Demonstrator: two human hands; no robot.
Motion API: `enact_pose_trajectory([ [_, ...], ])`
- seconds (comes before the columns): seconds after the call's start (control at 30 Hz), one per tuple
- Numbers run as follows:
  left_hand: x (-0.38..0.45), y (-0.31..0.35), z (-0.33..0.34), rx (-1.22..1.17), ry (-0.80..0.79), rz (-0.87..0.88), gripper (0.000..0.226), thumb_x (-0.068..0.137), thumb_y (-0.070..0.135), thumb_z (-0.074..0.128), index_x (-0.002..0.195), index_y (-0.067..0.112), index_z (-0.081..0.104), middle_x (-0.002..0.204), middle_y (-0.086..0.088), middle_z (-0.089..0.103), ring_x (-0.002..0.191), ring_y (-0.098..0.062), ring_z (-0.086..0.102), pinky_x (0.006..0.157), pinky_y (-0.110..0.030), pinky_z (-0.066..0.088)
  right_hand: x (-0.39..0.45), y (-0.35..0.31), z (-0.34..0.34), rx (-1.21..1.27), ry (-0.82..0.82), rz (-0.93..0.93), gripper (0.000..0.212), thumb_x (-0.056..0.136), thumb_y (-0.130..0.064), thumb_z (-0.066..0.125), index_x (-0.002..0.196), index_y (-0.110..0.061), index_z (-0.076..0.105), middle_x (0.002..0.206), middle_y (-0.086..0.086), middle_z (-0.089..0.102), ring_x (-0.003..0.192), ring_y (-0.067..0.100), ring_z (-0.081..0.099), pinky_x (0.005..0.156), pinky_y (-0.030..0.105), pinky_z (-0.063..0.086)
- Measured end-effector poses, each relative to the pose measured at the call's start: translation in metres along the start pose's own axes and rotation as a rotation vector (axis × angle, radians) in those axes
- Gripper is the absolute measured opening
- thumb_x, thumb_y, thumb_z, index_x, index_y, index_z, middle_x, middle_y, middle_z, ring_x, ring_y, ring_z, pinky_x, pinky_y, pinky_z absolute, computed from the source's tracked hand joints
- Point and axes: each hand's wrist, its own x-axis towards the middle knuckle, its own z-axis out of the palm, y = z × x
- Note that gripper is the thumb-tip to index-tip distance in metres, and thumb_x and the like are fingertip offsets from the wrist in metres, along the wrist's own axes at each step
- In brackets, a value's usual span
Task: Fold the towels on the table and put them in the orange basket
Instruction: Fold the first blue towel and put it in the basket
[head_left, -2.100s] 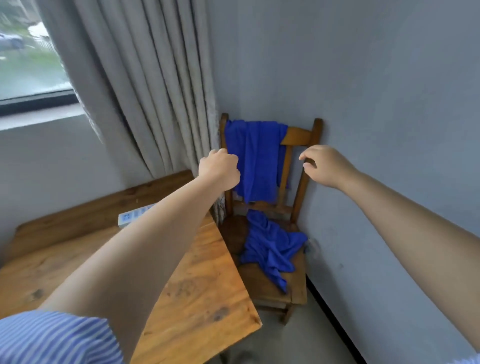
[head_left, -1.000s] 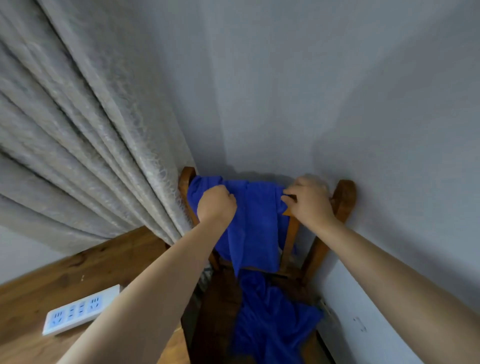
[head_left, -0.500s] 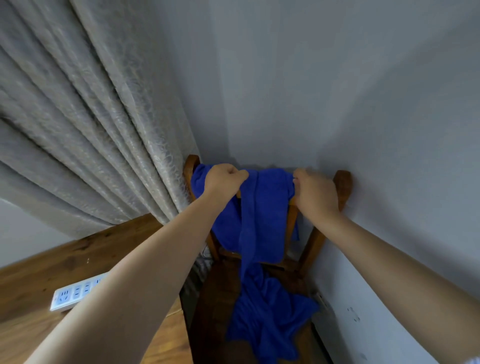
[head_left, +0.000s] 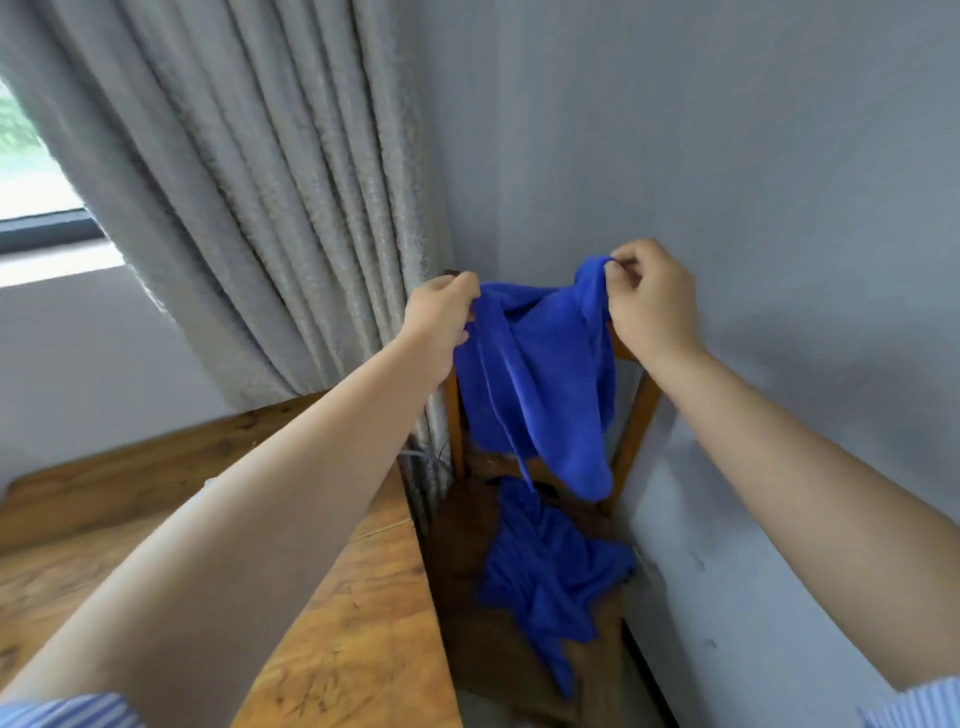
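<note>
While gripped: 2 towels (head_left: 540, 395), 1 chair (head_left: 636, 421).

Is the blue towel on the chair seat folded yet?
No. The seat towel lies crumpled in a loose heap, one corner trailing toward the seat's front.

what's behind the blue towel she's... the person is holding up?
Behind the held towel stands a wooden chair; only its side posts show, the rest of the backrest is covered. Below it, a second blue towel lies crumpled on the seat.

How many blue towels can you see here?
2. One blue towel hangs between the left hand and right hand at the chair back; a crumpled towel lies on the chair seat. Others may be out of view.
</note>
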Motion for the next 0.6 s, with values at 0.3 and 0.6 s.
enact_pose_trajectory([
  [0.3,-0.136,-0.006,-0.135,-0.011,0.101,0.002,0.031,0.088,0.001,0.040,0.060,0.014,0.035,0.058,-0.003,0.035,0.027,-0.004,0.037,0.049,-0.021,0.023,-0.111,-0.109,-0.008,0.264,-0.186,-0.102,0.014,0.087,0.001,0.049,0.089,-0.010,0.057,0.073,-0.008,0.055,0.068,-0.002,0.054,0.062,0.003,0.040],
  [0.6,-0.215,-0.023,-0.262,0.021,0.354,-0.147,0.027,0.089,0.004,0.045,0.065,0.014,0.049,0.061,-0.001,0.036,0.052,-0.010,0.031,0.047,-0.019,0.025,-0.182,-0.187,0.041,0.509,-0.464,0.008,0.033,0.083,0.007,0.051,0.067,-0.021,0.053,0.068,-0.007,0.052,0.063,-0.001,0.050,0.051,0.000,0.039],
])
